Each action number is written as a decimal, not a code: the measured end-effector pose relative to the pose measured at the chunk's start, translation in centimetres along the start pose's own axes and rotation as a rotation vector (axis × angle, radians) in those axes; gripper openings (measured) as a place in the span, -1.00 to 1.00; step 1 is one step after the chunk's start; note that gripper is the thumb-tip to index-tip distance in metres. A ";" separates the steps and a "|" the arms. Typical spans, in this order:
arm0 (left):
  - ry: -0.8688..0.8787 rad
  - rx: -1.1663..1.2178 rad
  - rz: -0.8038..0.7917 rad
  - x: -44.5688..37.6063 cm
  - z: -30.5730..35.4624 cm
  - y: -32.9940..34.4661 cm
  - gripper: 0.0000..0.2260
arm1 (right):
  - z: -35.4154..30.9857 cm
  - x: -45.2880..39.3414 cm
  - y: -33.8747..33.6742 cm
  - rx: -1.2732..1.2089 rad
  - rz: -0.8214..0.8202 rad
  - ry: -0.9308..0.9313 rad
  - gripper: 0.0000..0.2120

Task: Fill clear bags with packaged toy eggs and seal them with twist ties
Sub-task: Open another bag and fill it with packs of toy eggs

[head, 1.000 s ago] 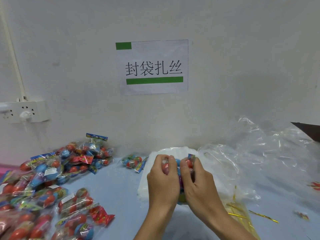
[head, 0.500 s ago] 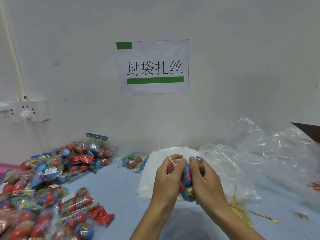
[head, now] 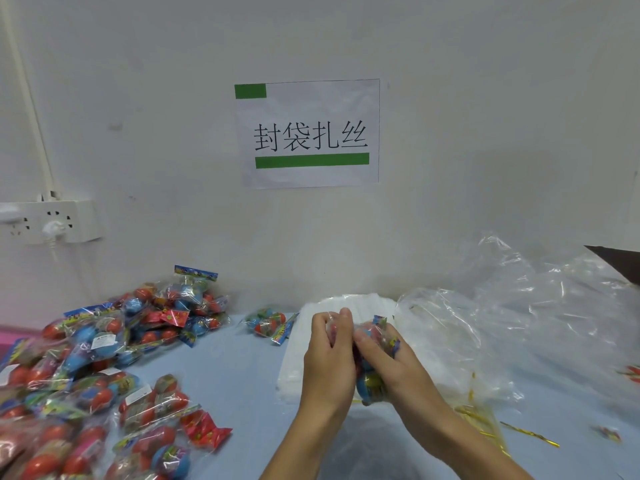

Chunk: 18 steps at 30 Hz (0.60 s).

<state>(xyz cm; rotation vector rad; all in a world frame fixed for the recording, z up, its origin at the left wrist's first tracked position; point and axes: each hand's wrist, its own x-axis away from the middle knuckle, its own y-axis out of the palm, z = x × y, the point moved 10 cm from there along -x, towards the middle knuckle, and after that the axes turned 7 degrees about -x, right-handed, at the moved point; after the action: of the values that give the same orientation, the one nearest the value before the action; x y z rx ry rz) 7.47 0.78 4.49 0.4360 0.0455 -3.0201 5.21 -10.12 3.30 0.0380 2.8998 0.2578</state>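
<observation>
Both hands mid-frame above blue tabletop (head: 242, 382). Left hand (head: 329, 362) and right hand (head: 391, 368) grip clamped on clear bag of toy eggs (head: 369, 379), fingers curled round it. Bag long axis near upright, top tilted away toward wall. Gold twist ties (head: 485, 420) lie right of hands.

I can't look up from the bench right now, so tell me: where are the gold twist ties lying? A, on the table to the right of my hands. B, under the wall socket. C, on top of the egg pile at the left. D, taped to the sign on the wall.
A: the gold twist ties lie on the blue table, just right of the right hand.
</observation>
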 end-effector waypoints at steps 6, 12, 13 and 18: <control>-0.050 0.037 -0.088 -0.2 -0.8 0.5 -0.78 | -1.0 -0.3 -1.7 0.121 0.046 -0.049 -0.77; -0.091 0.022 -0.107 0.2 -0.3 0.5 -0.80 | -3.3 -0.7 -6.0 0.145 0.225 -0.138 -0.77; -0.087 0.009 -0.080 0.2 -0.2 0.1 -0.81 | -4.1 -0.7 -7.2 0.189 0.291 -0.172 -0.76; -0.074 -0.029 -0.041 0.2 0.2 -0.4 -0.80 | -6.8 0.3 -13.1 0.526 0.635 -0.240 -0.63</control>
<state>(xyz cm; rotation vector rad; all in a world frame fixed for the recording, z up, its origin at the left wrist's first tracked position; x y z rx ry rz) 7.15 1.16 4.63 0.3247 0.0946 -3.0689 3.33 -24.12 7.45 1.0001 2.5439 -0.3897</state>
